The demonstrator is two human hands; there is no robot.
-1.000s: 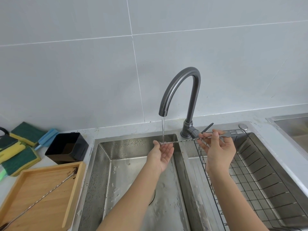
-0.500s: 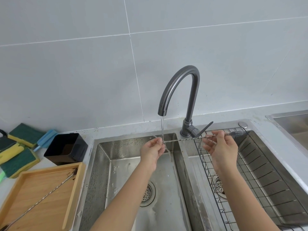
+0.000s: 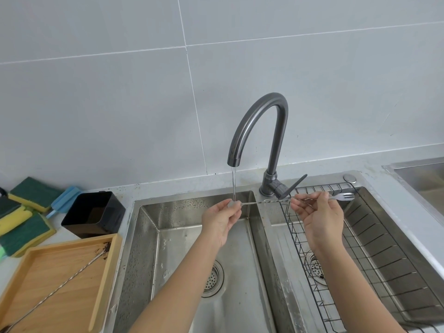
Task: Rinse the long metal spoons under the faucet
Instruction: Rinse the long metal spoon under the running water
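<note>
A long twisted metal spoon (image 3: 262, 202) lies level across both hands, its forked end (image 3: 346, 196) sticking out to the right over the wire rack. My left hand (image 3: 222, 218) pinches its left end right under the thin water stream (image 3: 233, 186) from the grey faucet (image 3: 258, 131); the spoon bowl is hidden by my fingers. My right hand (image 3: 319, 217) grips the handle near the fork end. A second long spoon (image 3: 60, 288) rests diagonally in the wooden tray (image 3: 105, 282), with dark grounds at its upper end.
A double steel sink (image 3: 144, 248) lies below, with a wire rack (image 3: 384, 260) over its right basin. A black box (image 3: 95, 213) and green-yellow sponges (image 3: 24, 227) sit on the counter at left. Another steel basin edge (image 3: 418, 174) shows far right.
My left hand has turned from an open palm under the stream to a pinch on the spoon's left end. The spoon has shifted a little to the right, baring its fork end.
</note>
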